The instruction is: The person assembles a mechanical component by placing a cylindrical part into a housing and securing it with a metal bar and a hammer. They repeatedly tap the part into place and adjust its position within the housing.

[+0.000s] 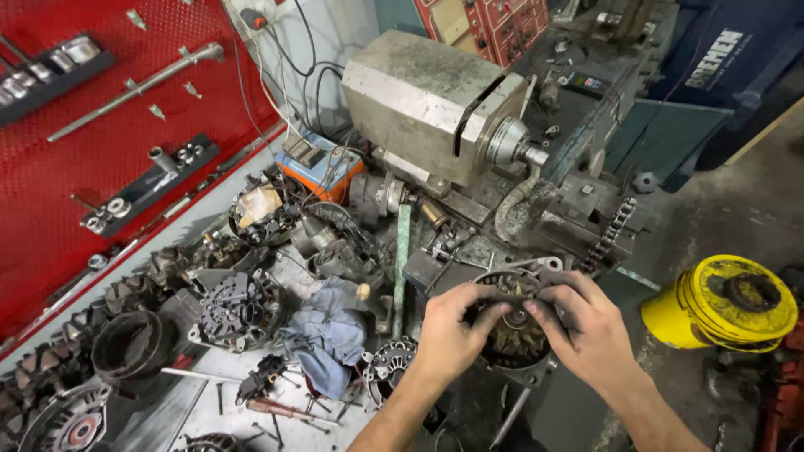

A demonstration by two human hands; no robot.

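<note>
Alternator housing (pixel 512 322) gripped between left hand (pixel 448 335) and right hand (pixel 586 331), fingers closed over top rim, held just above cluttered surface (pixel 209 393). Judged heavy, rigid, greasy; best taken at outer rim. Blue rag (pixel 331 331) left of left hand.

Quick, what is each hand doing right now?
Left hand: closed on the round alternator part.
Right hand: closed on the same part, fingers over its top.

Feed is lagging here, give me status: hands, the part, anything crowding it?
Left hand and right hand both grip the round alternator part. Held above the bench. Blue rag and loose parts lie left.
</note>
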